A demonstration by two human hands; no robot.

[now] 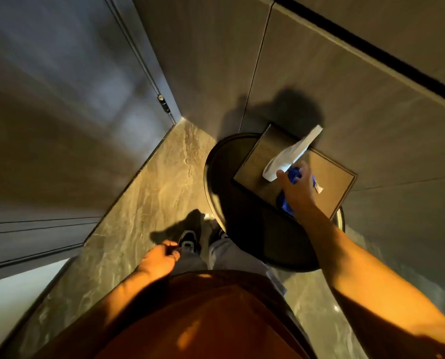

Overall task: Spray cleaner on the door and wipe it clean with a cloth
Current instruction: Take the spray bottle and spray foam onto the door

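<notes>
One right hand (298,189) grips one spray bottle (292,154) and one cloth (291,186).

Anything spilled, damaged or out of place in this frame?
Nothing stands out. The right hand is at the spray bottle and blue cloth on the round table; no spill shows on the floor.

White plastic spray bottle (291,154), crumpled deep blue cloth (292,189), dark round side table (255,203), tan square mat with a thin dark border line (330,182), brown veined marble floor (151,198), grey wood-grain door (60,112), rust-orange shirt (203,320), pale grey trousers (231,255)
</notes>
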